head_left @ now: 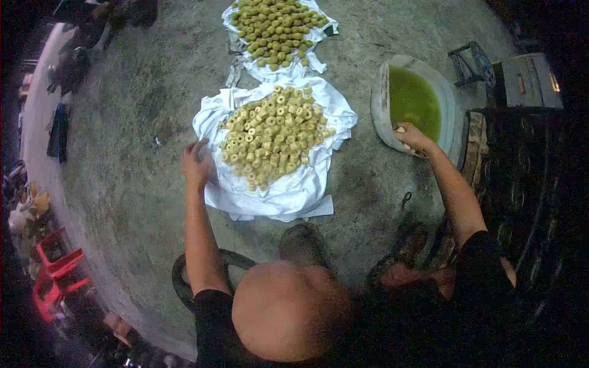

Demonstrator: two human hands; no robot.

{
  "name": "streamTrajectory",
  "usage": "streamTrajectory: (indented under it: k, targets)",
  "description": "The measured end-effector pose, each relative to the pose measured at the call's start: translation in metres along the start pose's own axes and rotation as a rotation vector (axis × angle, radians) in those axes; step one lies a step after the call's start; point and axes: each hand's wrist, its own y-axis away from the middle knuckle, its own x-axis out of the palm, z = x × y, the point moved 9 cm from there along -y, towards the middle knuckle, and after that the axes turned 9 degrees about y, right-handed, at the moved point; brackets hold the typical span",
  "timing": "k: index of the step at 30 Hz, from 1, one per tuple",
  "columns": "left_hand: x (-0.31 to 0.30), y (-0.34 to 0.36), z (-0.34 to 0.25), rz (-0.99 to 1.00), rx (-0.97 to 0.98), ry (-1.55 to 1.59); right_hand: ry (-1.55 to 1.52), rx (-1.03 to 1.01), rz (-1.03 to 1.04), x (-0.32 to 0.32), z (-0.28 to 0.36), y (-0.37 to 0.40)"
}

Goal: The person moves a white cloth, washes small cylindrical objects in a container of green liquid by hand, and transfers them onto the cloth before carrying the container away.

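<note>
A heap of short, pale yellow cylinders with holes through them (273,135) lies on a spread white cloth (307,199) on the floor. My left hand (195,162) is at the cloth's left edge, slightly blurred, its fingers apart and nothing visible in them. To the right stands a pale tub (381,110) of murky green liquid (414,101). My right hand (415,140) is at the tub's near rim, fingers closed around a few pale yellow pieces (400,129); their holes cannot be made out there.
Beyond the heap, round greenish-yellow balls (276,27) are piled on another white cloth (316,61). A small dark stool (472,64) and a grey box (531,80) stand beyond the tub. A black ring (180,279) lies near my left arm; red crates (61,264) are far left.
</note>
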Motion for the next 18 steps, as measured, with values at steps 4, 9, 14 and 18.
streamTrajectory:
  k: [4,9,14,18]
  targets:
    - [-0.005,0.006,-0.006,-0.123,0.045,0.380,-0.484,0.145,-0.045,-0.019,0.004,0.019]
    - [-0.004,0.009,-0.003,-0.217,-0.142,0.196,-0.535,0.160,-0.108,-0.052,-0.020,0.020]
    - [-0.017,0.006,0.001,-0.347,-0.166,0.266,-0.913,-0.065,-0.218,-0.103,0.038,0.042]
    - [-0.009,0.012,0.016,-0.340,-0.117,0.353,-1.245,-0.417,0.037,-0.104,0.099,0.030]
